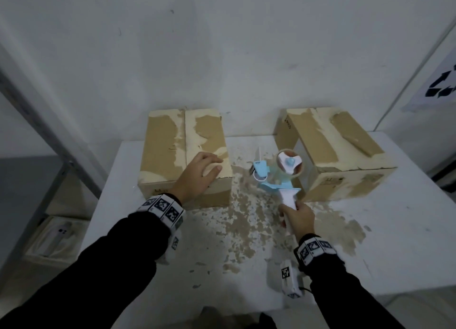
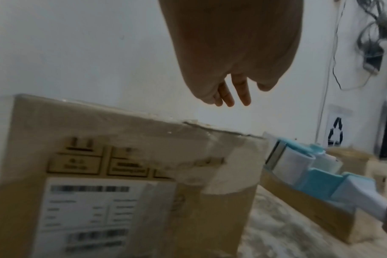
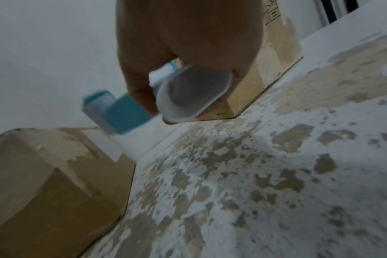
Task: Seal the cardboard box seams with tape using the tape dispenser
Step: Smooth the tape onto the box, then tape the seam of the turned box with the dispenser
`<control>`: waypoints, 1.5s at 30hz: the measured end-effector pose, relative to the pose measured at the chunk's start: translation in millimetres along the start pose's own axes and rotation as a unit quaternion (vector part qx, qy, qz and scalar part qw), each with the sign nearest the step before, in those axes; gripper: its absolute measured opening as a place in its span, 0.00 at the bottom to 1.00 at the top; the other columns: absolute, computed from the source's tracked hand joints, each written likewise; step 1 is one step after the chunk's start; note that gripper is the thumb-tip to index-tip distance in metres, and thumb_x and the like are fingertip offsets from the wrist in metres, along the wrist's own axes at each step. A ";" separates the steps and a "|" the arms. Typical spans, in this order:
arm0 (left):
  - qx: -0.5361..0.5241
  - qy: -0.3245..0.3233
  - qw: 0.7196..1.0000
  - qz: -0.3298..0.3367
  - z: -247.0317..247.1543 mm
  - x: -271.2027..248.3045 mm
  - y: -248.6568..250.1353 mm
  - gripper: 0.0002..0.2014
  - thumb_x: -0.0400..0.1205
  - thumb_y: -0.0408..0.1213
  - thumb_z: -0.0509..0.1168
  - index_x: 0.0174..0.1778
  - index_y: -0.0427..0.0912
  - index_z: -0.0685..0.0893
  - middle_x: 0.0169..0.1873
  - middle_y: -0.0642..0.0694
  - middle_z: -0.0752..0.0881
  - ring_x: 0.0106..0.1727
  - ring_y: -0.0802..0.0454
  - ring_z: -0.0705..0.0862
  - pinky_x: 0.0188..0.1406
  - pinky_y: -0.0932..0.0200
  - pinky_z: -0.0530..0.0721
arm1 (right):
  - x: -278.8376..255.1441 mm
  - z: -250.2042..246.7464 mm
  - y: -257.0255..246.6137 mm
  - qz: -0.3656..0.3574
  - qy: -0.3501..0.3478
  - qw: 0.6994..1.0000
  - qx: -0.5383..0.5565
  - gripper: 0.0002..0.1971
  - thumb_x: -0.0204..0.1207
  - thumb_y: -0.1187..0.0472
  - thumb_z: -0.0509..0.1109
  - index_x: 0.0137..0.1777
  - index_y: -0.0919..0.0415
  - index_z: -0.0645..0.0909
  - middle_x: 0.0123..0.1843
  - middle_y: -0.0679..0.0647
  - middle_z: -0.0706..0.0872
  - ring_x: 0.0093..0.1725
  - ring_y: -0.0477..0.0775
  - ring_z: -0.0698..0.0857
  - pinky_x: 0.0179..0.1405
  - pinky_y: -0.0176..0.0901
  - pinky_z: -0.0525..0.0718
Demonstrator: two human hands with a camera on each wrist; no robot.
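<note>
Left cardboard box (image 1: 182, 156) closed, paper torn; blue-white tape dispenser (image 1: 276, 178) raised beside it

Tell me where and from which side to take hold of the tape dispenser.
Take the tape dispenser by its white handle, from the near side, as the right hand does now: the handle points back toward the person, while the tape roll and blue head face away, between the two boxes. The grip wraps the handle's end, clear of the roll.
</note>
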State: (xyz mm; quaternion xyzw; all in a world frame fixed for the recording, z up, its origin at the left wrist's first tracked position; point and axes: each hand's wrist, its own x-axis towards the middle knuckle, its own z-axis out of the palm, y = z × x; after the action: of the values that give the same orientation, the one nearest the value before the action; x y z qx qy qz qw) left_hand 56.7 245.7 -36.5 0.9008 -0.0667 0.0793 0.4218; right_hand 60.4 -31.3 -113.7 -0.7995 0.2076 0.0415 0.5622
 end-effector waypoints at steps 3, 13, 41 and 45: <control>-0.112 -0.003 0.991 -0.069 5.9 7.6 19.5 0.11 0.84 0.39 0.61 0.60 0.46 0.83 0.60 0.48 0.81 0.59 0.56 0.80 0.52 0.71 0.75 | -4.0 -2.6 -7.9 -0.036 -0.015 0.996 0.085 0.07 0.65 0.73 0.75 0.42 0.66 0.82 0.30 0.61 0.84 0.25 0.58 0.79 0.28 0.47 0.80; -0.472 -0.171 0.804 -0.319 34.3 31.8 75.9 0.31 0.79 0.59 0.59 0.70 0.39 0.72 0.64 0.38 0.81 0.62 0.43 0.83 0.61 0.53 0.83 | -12.4 -12.9 -53.6 -0.137 -0.039 0.976 0.163 0.11 0.71 0.81 0.67 0.44 0.66 0.76 0.31 0.62 0.81 0.19 0.47 0.79 0.20 0.40 0.80; -0.228 -0.082 0.931 -0.274 206.0 169.9 203.1 0.15 0.83 0.39 0.62 0.64 0.38 0.83 0.59 0.53 0.78 0.64 0.57 0.72 0.60 0.58 0.69 | 144.6 -207.2 -74.9 -0.129 0.028 0.989 0.066 0.33 0.59 0.61 0.83 0.64 0.65 0.74 0.50 0.44 0.81 0.53 0.51 0.82 0.60 0.35 0.79; -0.194 -0.008 0.944 -0.267 239.8 178.4 206.7 0.09 0.80 0.40 0.67 0.49 0.43 0.89 0.54 0.49 0.85 0.59 0.51 0.80 0.60 0.60 0.75 | 181.1 -225.4 -75.5 -0.122 0.021 0.991 -0.059 0.41 0.54 0.44 0.80 0.70 0.55 0.77 0.81 0.53 0.64 0.81 0.57 0.62 0.77 0.66 0.61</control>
State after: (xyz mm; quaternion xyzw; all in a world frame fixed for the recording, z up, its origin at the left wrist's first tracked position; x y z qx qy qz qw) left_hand 213.3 -79.8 2.4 0.7871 0.1590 -0.0585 0.5931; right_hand 216.2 -268.2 -19.3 -0.8511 0.1171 -0.0323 0.5108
